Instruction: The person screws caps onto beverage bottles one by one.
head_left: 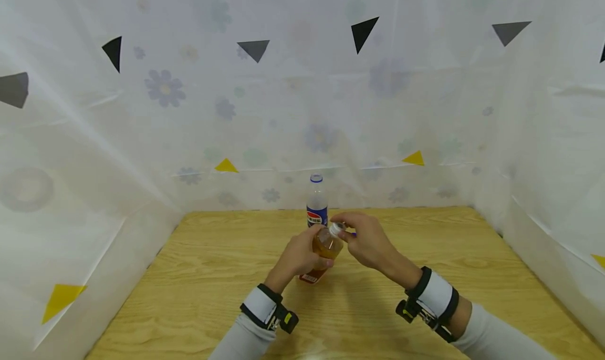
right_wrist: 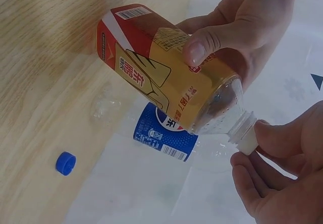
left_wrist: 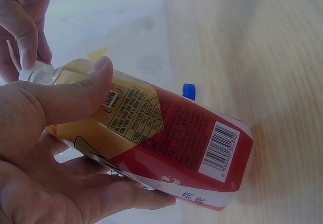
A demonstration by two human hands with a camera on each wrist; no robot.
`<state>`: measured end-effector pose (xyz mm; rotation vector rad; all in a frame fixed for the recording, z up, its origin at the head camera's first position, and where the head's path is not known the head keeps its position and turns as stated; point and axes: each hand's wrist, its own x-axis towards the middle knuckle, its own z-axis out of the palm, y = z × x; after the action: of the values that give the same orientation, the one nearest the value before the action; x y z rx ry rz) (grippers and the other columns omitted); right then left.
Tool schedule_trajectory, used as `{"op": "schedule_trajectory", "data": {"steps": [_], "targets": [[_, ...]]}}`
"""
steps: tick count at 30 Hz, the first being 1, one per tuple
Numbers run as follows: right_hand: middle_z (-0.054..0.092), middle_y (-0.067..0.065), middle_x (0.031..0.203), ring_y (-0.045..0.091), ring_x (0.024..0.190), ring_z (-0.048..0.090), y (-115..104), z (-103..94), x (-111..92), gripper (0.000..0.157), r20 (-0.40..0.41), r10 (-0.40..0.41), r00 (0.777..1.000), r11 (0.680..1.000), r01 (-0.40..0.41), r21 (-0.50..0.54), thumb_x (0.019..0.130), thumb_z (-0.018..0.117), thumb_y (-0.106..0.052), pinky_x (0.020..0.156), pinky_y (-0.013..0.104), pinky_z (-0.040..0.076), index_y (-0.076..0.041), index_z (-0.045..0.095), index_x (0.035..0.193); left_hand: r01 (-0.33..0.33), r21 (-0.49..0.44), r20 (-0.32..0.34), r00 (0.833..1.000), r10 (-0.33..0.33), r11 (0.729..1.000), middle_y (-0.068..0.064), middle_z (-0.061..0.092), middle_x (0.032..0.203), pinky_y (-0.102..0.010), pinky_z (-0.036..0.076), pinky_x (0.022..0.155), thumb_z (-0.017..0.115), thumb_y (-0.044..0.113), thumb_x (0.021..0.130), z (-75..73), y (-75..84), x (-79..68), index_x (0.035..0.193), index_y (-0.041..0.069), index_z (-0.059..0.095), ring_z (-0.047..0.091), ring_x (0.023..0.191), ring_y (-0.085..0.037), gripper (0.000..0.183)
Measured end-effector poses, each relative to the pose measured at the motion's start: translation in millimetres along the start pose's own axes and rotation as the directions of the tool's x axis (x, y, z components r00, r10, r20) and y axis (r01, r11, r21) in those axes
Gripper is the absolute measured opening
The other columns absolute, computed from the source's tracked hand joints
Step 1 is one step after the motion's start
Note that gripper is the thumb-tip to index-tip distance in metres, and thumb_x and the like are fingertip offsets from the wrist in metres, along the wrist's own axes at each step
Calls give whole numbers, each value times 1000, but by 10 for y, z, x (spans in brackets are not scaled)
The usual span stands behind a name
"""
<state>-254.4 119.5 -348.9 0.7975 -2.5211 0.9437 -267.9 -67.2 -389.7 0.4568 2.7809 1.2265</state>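
Observation:
My left hand [head_left: 299, 255] grips a clear plastic drink bottle [left_wrist: 166, 128] with a gold and red label round its middle, the thumb lying along the label. The bottle leans with its neck to the right, its base low over the table in the head view. At its mouth, my right hand [head_left: 371, 242] pinches a white cap [right_wrist: 247, 142] between thumb and fingers. Just behind stands an uncapped bottle [head_left: 317, 198] with a blue cola label, upright; the hands partly hide it. A loose blue cap [right_wrist: 65, 163] lies on the table near the cola bottle.
The wood-grain table [head_left: 208, 276] ends at a white flower-patterned sheet [head_left: 283, 108] behind, and similar sheeting hangs at both sides. Black, grey and yellow paper triangles are stuck on it. Each wrist wears a strapped camera.

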Motion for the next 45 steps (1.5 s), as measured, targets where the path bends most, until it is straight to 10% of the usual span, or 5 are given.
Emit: {"op": "schedule_trajectory", "data": {"steps": [20,33,45], "targets": [[64,8,93,19,78,60,42,80,12,16,-79,5,997,995,-13,-98,90,78,-12,66,32,51,-3,69,101,-27,20,-13,1000,27,999,-14,67,129,-55,54,96,90,16,78,15,13,10,143,15,53,66,116,-35,75],[70,17,122,35,108,67,-26,71,-33,40,4,27,1000,997,-27,-76,92,73,-8,87,50,58,-1,64,131,15,6,-7,1000,-15,1000,-15,65,134,-57,52,99,89,16,78,21,21,1,145,16,52,64,119,-37,76],[72,16,118,34,107,69,-23,10,-40,34,3,11,1000,998,-11,-65,89,65,11,82,46,60,-1,69,121,-4,17,-3,1000,4,1000,-13,66,130,-54,54,96,89,17,79,28,41,21,146,17,51,65,116,-34,77]]}}
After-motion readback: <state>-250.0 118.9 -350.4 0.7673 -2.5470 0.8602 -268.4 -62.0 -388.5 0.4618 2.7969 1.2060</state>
